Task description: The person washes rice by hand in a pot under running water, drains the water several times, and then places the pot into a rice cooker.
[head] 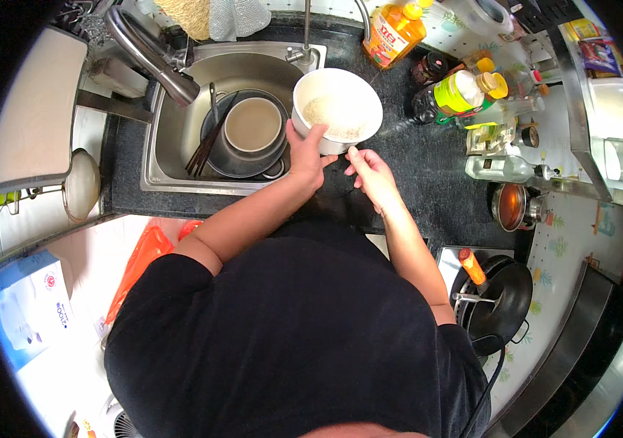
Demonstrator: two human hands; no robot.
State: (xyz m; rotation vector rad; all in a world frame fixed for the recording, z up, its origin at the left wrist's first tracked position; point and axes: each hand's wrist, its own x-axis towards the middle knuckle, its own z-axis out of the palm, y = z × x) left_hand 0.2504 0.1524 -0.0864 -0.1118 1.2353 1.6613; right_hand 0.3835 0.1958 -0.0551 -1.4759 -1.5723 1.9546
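Note:
A white bowl (pixel 338 112) is tilted over the sink's right rim and the counter, with pale grains that look like rice (pixel 325 115) inside. My left hand (pixel 307 152) grips its near left side, the thumb up against the outer wall. My right hand (pixel 372 172) is just below the bowl's near edge, fingers loosely bent and nothing visible in them. Whether its thumb tip touches the bowl is unclear. Left of the bowl, the steel sink (pixel 172 159) holds a dark pan (pixel 235 164), a round bowl of cloudy liquid (pixel 253 125) and dark chopsticks (pixel 202 153).
A steel faucet (pixel 163 74) arches over the sink's left side. Behind the bowl stands an orange detergent bottle (pixel 391 38). Several bottles (pixel 470 90) line the counter's right side, near a small steel pot (pixel 511 207). A black wok (pixel 508 301) sits at the lower right.

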